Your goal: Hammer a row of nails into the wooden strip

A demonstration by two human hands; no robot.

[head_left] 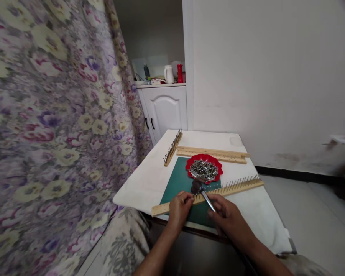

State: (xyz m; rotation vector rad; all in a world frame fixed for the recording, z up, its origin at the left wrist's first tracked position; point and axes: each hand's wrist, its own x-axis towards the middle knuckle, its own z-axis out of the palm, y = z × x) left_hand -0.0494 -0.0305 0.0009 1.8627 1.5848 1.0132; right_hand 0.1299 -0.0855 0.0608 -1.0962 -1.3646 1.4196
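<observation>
A pale wooden strip (pixel 161 209) lies slantwise across the near part of the table, with a row of upright nails (pixel 238 182) along its right half. My left hand (pixel 180 207) is closed in a pinch at the strip, around a small nail mostly hidden by the fingertips. In my right hand (pixel 228 214) is a hammer (pixel 207 200) with a dark head and a shiny metal shaft. Its head is just above and beside my left fingertips; I cannot tell whether it touches the nail. Behind the strip, a red scalloped dish (pixel 220 168) holds many loose nails (pixel 204 170).
A green mat (pixel 174 180) lies under the dish and strip on the white-covered table (pixel 140 184). At the back left is another strip bristling with nails (pixel 172 148); more wooden strips (pixel 212 154) lie behind the dish. A floral curtain (pixel 60 134) hangs at left.
</observation>
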